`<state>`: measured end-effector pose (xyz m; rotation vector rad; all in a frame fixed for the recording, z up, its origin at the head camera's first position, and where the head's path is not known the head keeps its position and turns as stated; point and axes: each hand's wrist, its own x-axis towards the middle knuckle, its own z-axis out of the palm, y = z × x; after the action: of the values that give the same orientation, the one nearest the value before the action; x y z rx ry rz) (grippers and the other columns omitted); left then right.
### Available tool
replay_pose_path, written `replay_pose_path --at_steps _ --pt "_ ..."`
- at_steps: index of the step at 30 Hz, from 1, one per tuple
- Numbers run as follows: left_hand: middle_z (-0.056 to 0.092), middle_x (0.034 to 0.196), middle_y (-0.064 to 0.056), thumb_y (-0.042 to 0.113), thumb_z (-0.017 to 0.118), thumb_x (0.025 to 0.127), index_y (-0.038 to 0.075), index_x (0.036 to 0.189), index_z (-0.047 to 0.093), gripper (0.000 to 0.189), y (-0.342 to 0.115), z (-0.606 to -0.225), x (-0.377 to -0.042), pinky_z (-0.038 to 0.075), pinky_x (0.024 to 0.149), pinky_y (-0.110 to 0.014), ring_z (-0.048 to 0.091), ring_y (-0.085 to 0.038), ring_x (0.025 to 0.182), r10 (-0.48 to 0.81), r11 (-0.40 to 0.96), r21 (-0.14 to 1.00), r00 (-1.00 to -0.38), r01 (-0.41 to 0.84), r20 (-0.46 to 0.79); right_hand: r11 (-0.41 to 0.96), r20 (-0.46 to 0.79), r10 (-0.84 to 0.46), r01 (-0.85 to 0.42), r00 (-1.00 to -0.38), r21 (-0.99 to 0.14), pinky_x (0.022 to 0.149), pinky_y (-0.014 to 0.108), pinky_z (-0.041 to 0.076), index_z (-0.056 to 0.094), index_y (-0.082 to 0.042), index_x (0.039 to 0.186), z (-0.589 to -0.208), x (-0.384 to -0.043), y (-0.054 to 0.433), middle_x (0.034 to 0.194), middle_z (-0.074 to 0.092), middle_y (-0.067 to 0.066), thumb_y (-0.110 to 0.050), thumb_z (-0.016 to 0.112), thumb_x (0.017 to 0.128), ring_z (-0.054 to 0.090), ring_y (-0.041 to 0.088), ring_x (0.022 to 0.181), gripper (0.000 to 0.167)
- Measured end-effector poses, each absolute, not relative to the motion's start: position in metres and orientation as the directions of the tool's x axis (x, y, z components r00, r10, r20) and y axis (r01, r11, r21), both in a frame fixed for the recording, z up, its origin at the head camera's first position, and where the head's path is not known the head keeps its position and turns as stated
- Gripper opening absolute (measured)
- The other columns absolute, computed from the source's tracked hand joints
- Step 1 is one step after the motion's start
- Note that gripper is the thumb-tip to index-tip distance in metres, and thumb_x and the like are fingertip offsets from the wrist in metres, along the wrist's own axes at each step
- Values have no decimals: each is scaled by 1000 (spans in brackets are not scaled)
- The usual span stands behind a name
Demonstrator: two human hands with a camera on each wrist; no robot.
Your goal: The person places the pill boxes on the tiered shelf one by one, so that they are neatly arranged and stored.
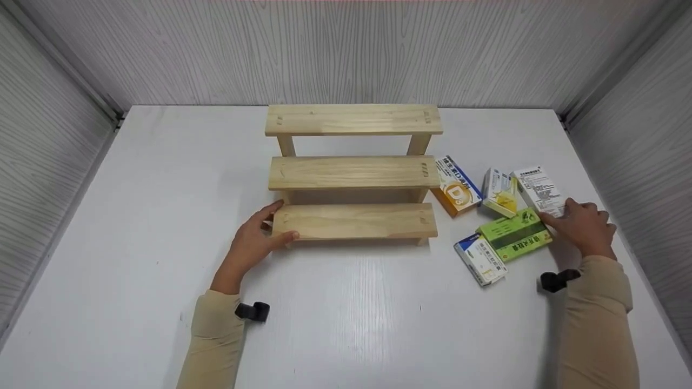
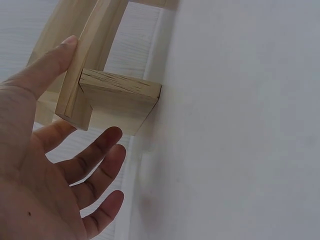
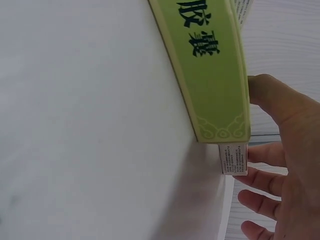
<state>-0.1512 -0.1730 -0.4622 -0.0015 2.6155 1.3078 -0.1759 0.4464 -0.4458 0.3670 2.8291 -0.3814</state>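
Observation:
A three-step wooden display rack [image 1: 354, 174] stands on the white table. My left hand [image 1: 254, 240] holds the left end of its lowest step [image 2: 75, 90], thumb along the front edge and index finger behind; the other fingers spread loosely below. At the right, my right hand [image 1: 586, 227] has its thumb and index finger about the near end of a white medicine box [image 1: 539, 189]. The thumb lies right at the edge of a green medicine box [image 3: 210, 90], which partly hides the white box in the right wrist view. The other fingers are loosely bent.
An orange-and-white vitamin D box [image 1: 458, 189] lies against the rack's right side. A white-and-yellow box [image 1: 500, 192] is beside it, and a blue-and-white box [image 1: 481, 259] touches the green one. Grey wood-grain panels [image 1: 346, 54] enclose the table at the back and sides.

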Motion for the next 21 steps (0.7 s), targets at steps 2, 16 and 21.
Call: replay_pose_path --at_steps 2,16,21 --pt "51 134 -12 55 75 77 24 150 36 89 -173 -462 -152 42 85 -36 49 -27 113 96 593 798 -974 -109 -204 934 -285 211 279 -935 -224 93 75 19 23 11 145 -445 -176 446 135 24 48 -74 39 88 23 67 120 104" --pt "58 121 -15 57 75 76 29 151 32 91 -173 -461 -151 42 80 -32 53 -26 108 99 598 791 -967 -130 -234 823 -99 282 294 -954 -486 80 52 42 32 2 148 -430 -171 452 146 33 36 -53 55 92 42 53 121 82" --pt "59 122 -16 56 75 77 32 152 31 90 -173 -461 -149 43 84 -35 54 -27 109 95 592 795 -968 -133 -233 809 -33 281 255 -959 -530 74 40 40 35 -2 148 -411 -182 439 149 34 29 -52 55 92 46 47 122 78"
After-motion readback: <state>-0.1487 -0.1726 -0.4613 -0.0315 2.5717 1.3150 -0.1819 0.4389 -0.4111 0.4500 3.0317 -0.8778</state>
